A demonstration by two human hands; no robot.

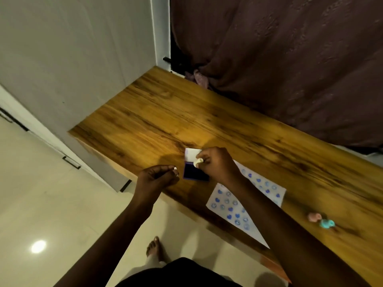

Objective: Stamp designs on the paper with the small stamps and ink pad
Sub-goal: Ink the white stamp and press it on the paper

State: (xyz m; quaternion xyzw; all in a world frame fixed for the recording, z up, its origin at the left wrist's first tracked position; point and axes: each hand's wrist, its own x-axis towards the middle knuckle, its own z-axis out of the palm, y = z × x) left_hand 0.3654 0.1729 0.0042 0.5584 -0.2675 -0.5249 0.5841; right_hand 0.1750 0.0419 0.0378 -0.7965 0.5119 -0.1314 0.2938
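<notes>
Glossy cream floor tiles (62, 214) fill the lower left of the frame, with a bare foot (153, 246) at the bottom centre and a light glare beside it. Above them a honey-brown wooden surface (165, 112) runs diagonally from the centre toward the lower right. A white paper (230, 206), covered with blue hearts and smiley prints, lies at the surface's near edge, partly hidden under the right forearm. To its right, well apart, sit a pink stamp (313, 216) and a turquoise stamp (326, 223), touching each other. The ink pad (194, 172), dark blue with its white lid (191, 153) folded back, lies at the centre of the frame, just left of the paper. The right hand (217, 164) hovers over it, grip closed on a small cream stamp (198, 162) held at the pad's far edge. The left hand (157, 177) hangs just left of the pad, fingers curled, pinching something small and white. Grey wall panels fill the upper left; a brown curtain (290, 59) hangs at the upper right.
</notes>
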